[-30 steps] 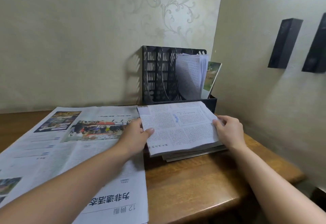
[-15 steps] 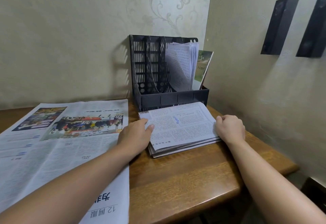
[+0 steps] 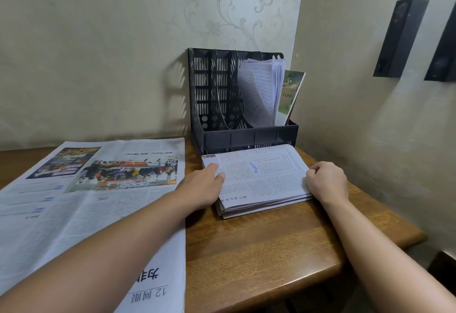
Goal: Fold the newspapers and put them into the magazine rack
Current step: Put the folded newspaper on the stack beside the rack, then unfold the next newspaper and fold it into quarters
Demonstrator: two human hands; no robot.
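Head camera view: two newspapers lie on a wooden desk [image 3: 259, 251], one folded newspaper [image 3: 261, 179] just in front of a black magazine rack [image 3: 214, 95], and one open newspaper [image 3: 74, 201] spread flat across the desk's left side. The rack, a single unit with several upright slots, stands against the back wall; its left slots show only their perforated dividers, while one folded paper [image 3: 261, 93] stands in a slot toward the right and one magazine [image 3: 291, 93] leans at the rack's right end.

Two bare hands frame the folded newspaper. The left hand [image 3: 202, 189] rests at its left edge with the fingers fairly straight and the thumb lying on the printed top page; whether any fingers reach under the stack cannot be told. The right hand [image 3: 327, 182] is at the right edge, knuckles up and fingers curled over the edge of the stack. The left forearm crosses over the open newspaper.

The folded newspaper lies flat on the desk, its far edge just beside the rack's low front wall. The desk sits in a corner between two pale walls, the back one papered with a floral scroll pattern. Two dark rectangular fixtures [image 3: 399, 38] hang on the right wall, well apart from the desk.
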